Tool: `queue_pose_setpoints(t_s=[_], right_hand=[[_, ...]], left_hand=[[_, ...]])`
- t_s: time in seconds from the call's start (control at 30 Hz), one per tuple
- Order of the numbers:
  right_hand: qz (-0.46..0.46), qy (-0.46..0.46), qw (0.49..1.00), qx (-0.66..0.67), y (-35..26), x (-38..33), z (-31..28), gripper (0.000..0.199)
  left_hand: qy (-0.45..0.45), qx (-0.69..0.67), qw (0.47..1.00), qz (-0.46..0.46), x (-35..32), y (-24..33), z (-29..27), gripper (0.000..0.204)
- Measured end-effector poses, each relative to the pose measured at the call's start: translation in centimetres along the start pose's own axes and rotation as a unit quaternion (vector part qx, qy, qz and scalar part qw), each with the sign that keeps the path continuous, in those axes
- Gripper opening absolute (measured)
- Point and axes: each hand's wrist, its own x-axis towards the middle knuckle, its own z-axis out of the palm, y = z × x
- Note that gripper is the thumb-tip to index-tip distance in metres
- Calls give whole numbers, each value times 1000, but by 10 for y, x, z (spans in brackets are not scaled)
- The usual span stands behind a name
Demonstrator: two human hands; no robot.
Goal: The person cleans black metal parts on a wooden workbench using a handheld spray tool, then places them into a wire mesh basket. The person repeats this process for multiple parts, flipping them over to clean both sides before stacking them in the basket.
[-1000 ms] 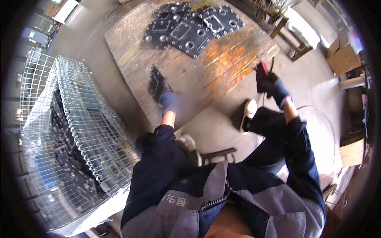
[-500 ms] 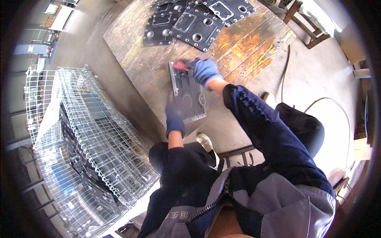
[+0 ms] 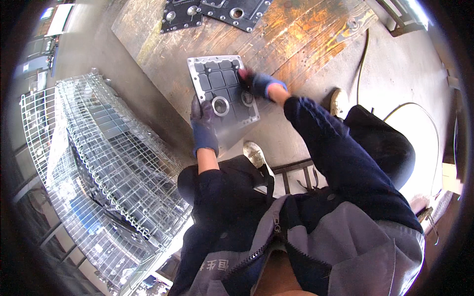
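Observation:
A rectangular cover plate (image 3: pixel 224 79), black and ribbed inside with a bare metal rim, lies at an angle on the wooden table. It has round openings near its near end. My left hand (image 3: pixel 203 121), in a blue glove with dark fingers, grips the plate's left edge. My right hand (image 3: pixel 261 85), gloved alike, is closed at the plate's right edge. Something small and red (image 3: pixel 243 73) shows at its fingertips, too smeared by motion to name.
More black cover plates (image 3: pixel 224 12) lie at the far side of the wooden table (image 3: pixel 296 42). A wire mesh cage (image 3: pixel 113 148) with dark parts inside stands at my left. A cable (image 3: pixel 364 64) runs over the floor at the right.
The plate has turned from steeply tilted to flatter, its ribbed inside now facing up. My right hand has moved from its far end to its right edge; my left has shifted slightly left.

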Motion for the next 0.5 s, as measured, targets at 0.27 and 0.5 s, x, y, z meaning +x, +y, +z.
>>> queue_pose_setpoints(t_s=[0.27, 0.5], right_hand=[[165, -12, 985, 39, -65, -159, 61, 40], [-20, -45, 996, -75, -132, -182, 80, 37]], left_hand=[[0, -105, 994, 9, 10, -33, -11, 47], [19, -109, 968, -225, -23, 10, 5, 59]])
